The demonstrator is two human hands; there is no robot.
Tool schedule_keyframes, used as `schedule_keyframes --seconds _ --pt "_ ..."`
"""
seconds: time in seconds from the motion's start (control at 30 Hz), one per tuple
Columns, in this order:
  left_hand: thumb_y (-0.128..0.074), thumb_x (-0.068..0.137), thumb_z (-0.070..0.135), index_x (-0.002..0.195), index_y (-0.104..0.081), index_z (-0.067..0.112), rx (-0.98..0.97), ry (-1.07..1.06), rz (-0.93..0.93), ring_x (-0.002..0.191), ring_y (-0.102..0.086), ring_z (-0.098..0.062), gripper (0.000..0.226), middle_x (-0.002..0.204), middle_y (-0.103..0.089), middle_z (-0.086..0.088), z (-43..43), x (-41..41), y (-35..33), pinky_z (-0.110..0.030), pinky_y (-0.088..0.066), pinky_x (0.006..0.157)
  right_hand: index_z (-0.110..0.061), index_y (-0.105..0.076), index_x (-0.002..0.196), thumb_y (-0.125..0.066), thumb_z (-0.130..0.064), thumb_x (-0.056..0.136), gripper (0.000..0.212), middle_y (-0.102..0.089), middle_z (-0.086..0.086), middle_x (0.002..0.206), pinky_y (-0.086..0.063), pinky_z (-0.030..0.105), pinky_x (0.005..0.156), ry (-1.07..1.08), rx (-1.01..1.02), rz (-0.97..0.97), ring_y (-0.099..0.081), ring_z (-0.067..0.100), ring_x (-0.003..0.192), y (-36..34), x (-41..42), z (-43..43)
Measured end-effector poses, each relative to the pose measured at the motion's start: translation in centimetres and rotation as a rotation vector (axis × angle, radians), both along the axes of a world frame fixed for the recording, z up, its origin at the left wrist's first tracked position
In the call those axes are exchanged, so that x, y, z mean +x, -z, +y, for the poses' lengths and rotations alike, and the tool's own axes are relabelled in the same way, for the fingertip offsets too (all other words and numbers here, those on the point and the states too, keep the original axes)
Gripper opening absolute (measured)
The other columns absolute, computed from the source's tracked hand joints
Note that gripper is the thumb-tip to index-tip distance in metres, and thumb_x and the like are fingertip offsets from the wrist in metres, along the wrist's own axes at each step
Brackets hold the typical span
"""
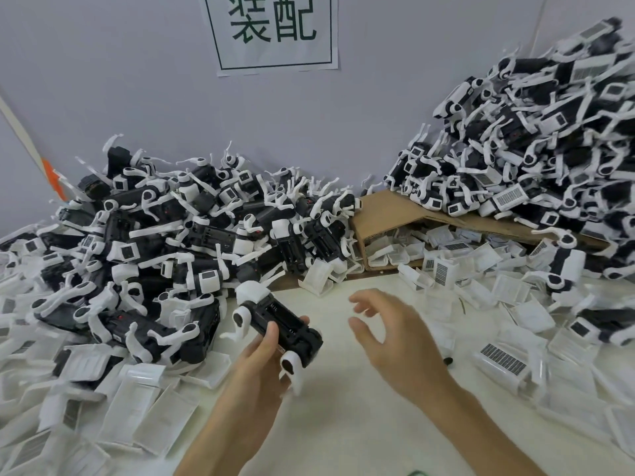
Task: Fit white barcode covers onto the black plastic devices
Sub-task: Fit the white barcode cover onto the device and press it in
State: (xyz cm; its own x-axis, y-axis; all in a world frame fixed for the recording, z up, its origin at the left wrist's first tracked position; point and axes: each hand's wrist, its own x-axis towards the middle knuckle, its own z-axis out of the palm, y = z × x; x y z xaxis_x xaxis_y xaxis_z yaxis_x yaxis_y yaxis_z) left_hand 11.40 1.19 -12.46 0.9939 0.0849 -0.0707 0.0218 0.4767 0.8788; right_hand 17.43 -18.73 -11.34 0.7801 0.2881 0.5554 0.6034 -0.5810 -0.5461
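Observation:
My left hand [261, 365] grips a black plastic device [280, 324] with white end parts, lifted a little above the white table [343, 407] at centre. Its open underside faces up, with no cover on it. My right hand [388, 333] hovers just right of the device, fingers spread and loosely bent, holding nothing. White barcode covers [501, 359] lie scattered over the table to the right, one with its barcode facing up. More covers [137, 403] lie at the lower left.
A large heap of black-and-white devices [192, 235] fills the left back. A taller heap [549, 132] rises at the right back, resting on a flattened cardboard box [388, 207] with covers under it. A paper sign [271, 29] hangs on the grey wall.

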Motion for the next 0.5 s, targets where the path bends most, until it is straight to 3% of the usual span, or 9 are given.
schedule_keyframes --seconds 0.13,0.23,0.33,0.4,0.5 --pt "-0.059 0.083 0.044 0.100 -0.081 0.023 -0.014 -0.009 0.018 0.109 -0.071 -0.022 0.035 0.120 -0.073 -0.003 0.2 0.4 0.5 -0.033 -0.056 0.083 -0.031 -0.066 0.106 -0.070 -0.025 0.083 0.025 -0.056 -0.016 0.096 -0.041 0.032 0.084 0.263 -0.200 0.056 -0.053 0.009 0.093 -1.2 1.7 -2.9" --pt "-0.062 0.078 0.045 0.093 -0.083 0.024 -0.003 -0.029 0.028 0.103 -0.073 -0.021 0.033 0.110 -0.077 -0.005 -0.2 0.8 0.3 -0.038 -0.052 0.091 -0.036 -0.057 0.121 -0.070 -0.032 0.079 0.044 -0.051 -0.011 0.118 -0.042 0.035 0.094 0.355 -0.375 0.231 -0.048 0.014 0.112 -1.5 2.3 -4.6" --pt "-0.060 0.075 0.045 0.083 -0.084 0.024 -0.006 -0.040 0.064 0.091 -0.076 -0.017 0.033 0.102 -0.078 -0.003 -0.5 0.9 0.0 -0.035 -0.049 0.086 -0.037 -0.051 0.132 -0.065 -0.028 0.084 0.051 -0.051 -0.008 0.131 -0.039 0.034 0.093 0.385 -0.595 0.407 -0.042 0.020 0.125 -0.8 2.7 -5.3" --pt "-0.059 0.073 0.046 0.081 -0.083 0.023 0.015 -0.027 0.077 0.086 -0.076 -0.015 0.035 0.099 -0.079 -0.002 -0.5 1.0 -0.2 -0.034 -0.048 0.081 -0.035 -0.056 0.128 -0.064 -0.023 0.087 0.044 -0.057 -0.007 0.126 -0.039 0.031 0.085 0.406 -0.513 0.398 -0.047 0.020 0.120 -0.4 2.8 -5.2" --pt "-0.059 0.070 0.051 0.087 -0.082 0.026 0.074 -0.022 0.078 0.086 -0.076 -0.011 0.038 0.099 -0.078 0.003 -0.4 0.6 -0.2 -0.028 -0.052 0.070 -0.033 -0.061 0.121 -0.072 -0.019 0.087 0.038 -0.058 -0.007 0.118 -0.042 0.024 0.072 0.327 -0.166 0.298 -0.060 0.009 0.093 -0.5 2.8 -4.3"
